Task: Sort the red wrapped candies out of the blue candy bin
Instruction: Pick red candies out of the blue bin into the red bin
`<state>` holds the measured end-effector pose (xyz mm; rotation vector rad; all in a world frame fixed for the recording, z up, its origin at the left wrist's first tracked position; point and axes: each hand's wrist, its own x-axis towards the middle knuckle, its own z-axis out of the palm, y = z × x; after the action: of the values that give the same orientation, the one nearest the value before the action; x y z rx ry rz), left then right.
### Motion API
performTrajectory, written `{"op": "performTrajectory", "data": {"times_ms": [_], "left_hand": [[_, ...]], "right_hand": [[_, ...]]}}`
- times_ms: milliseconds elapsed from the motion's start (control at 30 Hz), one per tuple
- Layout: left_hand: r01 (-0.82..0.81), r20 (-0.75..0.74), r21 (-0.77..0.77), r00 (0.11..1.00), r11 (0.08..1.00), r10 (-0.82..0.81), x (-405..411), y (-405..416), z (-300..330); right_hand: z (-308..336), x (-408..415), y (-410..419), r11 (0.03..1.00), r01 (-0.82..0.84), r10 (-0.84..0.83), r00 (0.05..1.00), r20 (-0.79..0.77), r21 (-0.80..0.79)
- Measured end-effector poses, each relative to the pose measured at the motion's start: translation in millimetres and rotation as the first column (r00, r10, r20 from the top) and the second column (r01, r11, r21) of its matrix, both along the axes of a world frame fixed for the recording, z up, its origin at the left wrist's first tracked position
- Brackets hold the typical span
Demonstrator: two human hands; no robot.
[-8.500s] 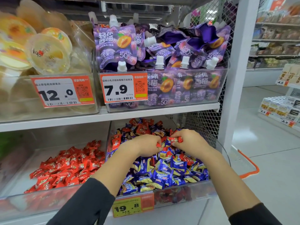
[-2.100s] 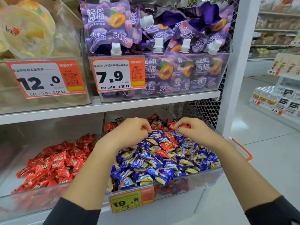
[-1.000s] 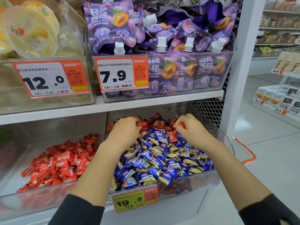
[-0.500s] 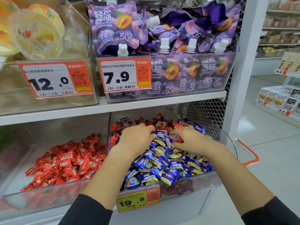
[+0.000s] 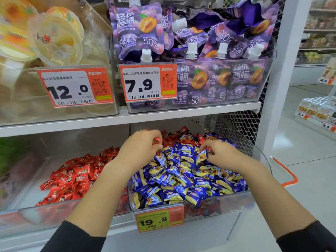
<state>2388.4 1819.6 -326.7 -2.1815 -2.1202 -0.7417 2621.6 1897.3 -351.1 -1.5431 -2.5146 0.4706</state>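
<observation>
The clear blue candy bin [image 5: 218,202] on the lower shelf holds a heap of blue-and-yellow wrapped candies [image 5: 181,180], with red wrapped candies [image 5: 174,137] mixed in at the back. My left hand [image 5: 140,148] hovers over the bin's back left, fingers curled around red wrapped candies whose ends show at its fingertips. My right hand [image 5: 220,153] lies on the heap to the right, fingers curled and pinching a red candy [image 5: 209,149] among the blue ones. Left of this bin, a second clear bin [image 5: 27,213] holds a pile of red candies [image 5: 72,177].
An upper shelf [image 5: 127,119] hangs just above the hands, carrying bins of purple jelly pouches [image 5: 190,42] and yellow jelly cups [image 5: 54,37]. Metal mesh [image 5: 234,131] closes the bin's right side. A white post [image 5: 280,70] and an orange basket handle [image 5: 287,175] stand to the right.
My left hand has lifted from the heap with red candy in its fingers. My right hand has shifted right and curled onto a red candy.
</observation>
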Motion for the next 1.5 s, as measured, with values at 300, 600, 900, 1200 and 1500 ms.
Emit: {"op": "performTrajectory", "data": {"times_ms": [300, 600, 900, 1200, 1500], "left_hand": [[-0.306, 0.013, -0.122, 0.951, 0.944, 0.309, -49, -23, 5], [-0.248, -0.285, -0.112, 0.936, 0.962, 0.208, -27, -5, -1], [-0.272, -0.54, -0.239, 0.835, 0.932, 0.105, -23, -2, -4], [-0.261, -0.502, -0.043, 0.84, 0.964, 0.205, -18, -4, 1], [-0.141, -0.136, -0.092, 0.982, 0.986, 0.128, -6, 4, -7]], "right_hand": [[9, -1, -3, 0.984, 0.16, -0.134, 0.954, -0.268, 0.079], [7, -13, -8, 0.989, 0.144, -0.121, 0.936, -0.331, 0.045], [19, 29, 4, 0.974, 0.065, -0.088, 0.991, -0.1, -0.215], [35, 48, -10, 0.969, 0.066, -0.023, 0.984, 0.176, -0.239], [26, 34, -18, 0.95, 0.042, 0.015, 0.983, 0.18, -0.308]]}}
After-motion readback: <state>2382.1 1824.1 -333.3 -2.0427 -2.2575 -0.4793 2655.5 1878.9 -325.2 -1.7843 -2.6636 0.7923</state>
